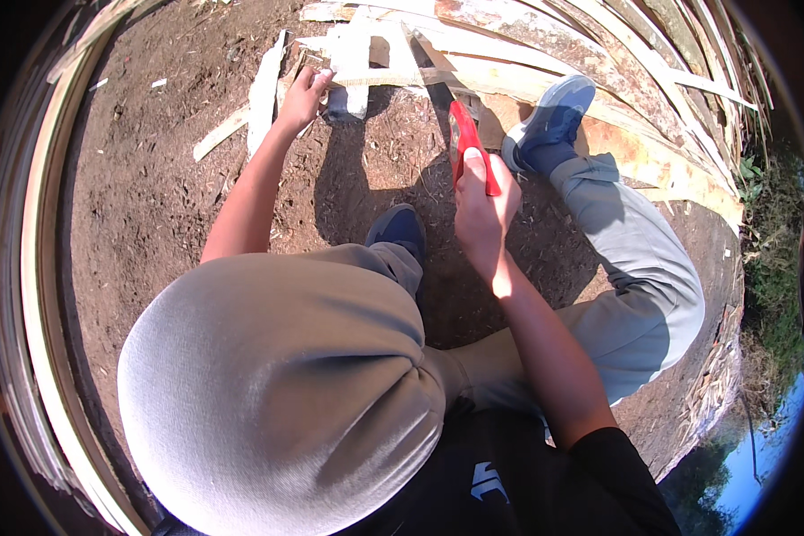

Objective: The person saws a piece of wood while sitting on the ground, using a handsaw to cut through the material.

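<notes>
Head view, hands (302, 104) apart, right (489, 205) gripping red handle (463, 132), planks (36, 250) edging soil (152, 179)

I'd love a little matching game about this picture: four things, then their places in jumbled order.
Things
1. Red tool handle
2. Dark blue left shoe
3. Leafy green plants
4. Black cloth T-shirt

Places
A. Toward the picture's right edge
B. At the picture's lower edge
C. In the person's right grip
D. On the brown soil

Pairs: 1-C, 2-D, 3-A, 4-B
</notes>
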